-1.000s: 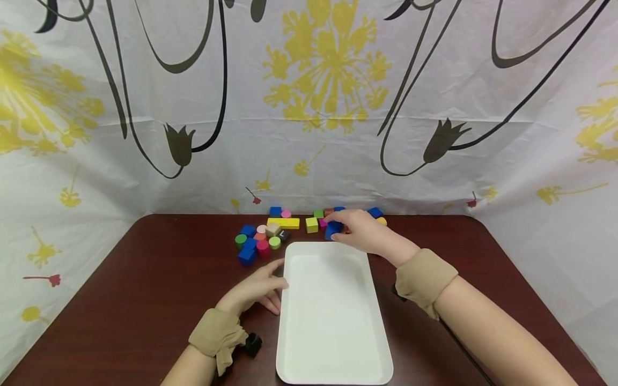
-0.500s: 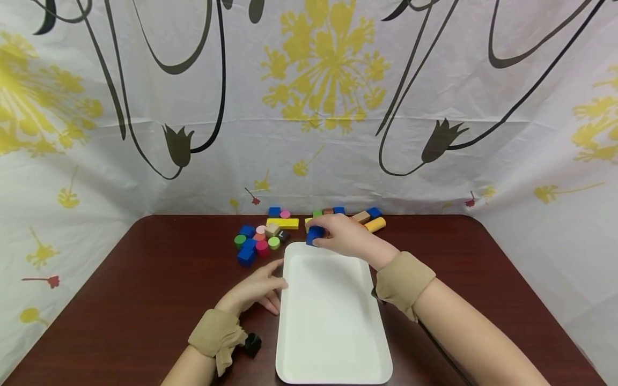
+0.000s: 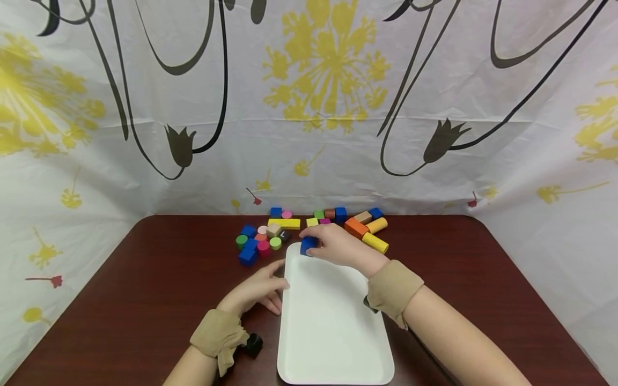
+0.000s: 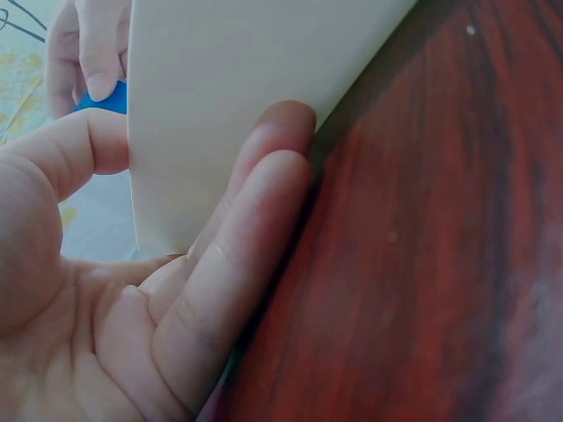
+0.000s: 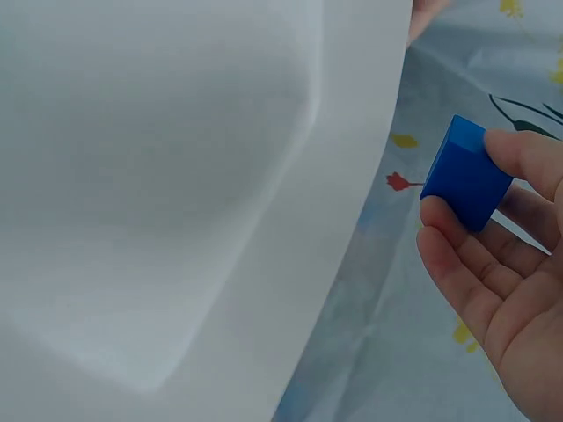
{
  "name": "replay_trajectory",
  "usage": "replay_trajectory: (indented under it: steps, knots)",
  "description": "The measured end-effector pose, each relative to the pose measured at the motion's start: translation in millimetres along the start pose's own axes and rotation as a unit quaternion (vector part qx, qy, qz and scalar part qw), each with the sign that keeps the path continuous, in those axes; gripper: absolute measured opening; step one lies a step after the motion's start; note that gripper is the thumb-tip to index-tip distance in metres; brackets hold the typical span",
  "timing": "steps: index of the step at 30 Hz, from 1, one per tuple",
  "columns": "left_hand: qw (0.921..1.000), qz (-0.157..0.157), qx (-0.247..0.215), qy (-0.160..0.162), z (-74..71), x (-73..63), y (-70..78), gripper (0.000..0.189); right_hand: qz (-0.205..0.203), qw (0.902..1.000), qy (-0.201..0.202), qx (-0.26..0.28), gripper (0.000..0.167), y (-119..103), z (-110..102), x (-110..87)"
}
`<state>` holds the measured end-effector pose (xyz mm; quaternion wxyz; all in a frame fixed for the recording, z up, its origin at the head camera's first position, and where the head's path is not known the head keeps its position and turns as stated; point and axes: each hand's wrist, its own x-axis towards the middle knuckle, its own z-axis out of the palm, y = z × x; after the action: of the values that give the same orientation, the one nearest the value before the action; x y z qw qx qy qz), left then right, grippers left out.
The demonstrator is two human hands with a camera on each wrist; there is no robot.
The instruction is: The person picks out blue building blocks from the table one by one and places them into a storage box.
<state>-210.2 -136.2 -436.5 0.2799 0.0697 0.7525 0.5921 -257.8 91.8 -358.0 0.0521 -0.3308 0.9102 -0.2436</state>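
My right hand (image 3: 333,244) pinches a blue cube-like block (image 3: 308,245) between thumb and fingertips, over the far left end of a white tray (image 3: 333,321). In the right wrist view the same blue block (image 5: 466,171) shows just beyond the tray's rim (image 5: 352,158). My left hand (image 3: 256,289) is at the tray's left side. Its thumb (image 4: 101,141) hooks over the rim in the left wrist view, while its fingers (image 4: 237,237) lie along the outer wall. The part of the tray that shows holds nothing.
Left of the tray's far end lies a cluster of small blocks, among them a blue block (image 3: 248,255) and a crimson cylinder (image 3: 263,248). Behind the tray are a yellow bar (image 3: 285,224), an orange block (image 3: 356,228) and yellow cylinders (image 3: 375,243). A patterned cloth (image 3: 309,177) hangs behind the table.
My right hand has carried the blue block left and nearer, from among the back blocks to over the tray's far end. The orange block and yellow cylinders are uncovered. My left hand stays put.
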Motion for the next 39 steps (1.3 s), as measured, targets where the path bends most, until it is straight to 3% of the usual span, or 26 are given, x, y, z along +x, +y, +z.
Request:
replay_trajectory:
  steps: [25, 39]
  knots:
    - [1.0000, 0.004, -0.003, -0.005, -0.7, 0.6, -0.7, 0.077, 0.017, 0.9992, -0.037, 0.005, 0.039, 18, 35, 5.0]
    - [1.0000, 0.003, -0.006, -0.007, -1.2, 1.8, -1.8, 0.076, 0.012, 0.9993, -0.036, 0.000, 0.039, 22, 43, 2.5]
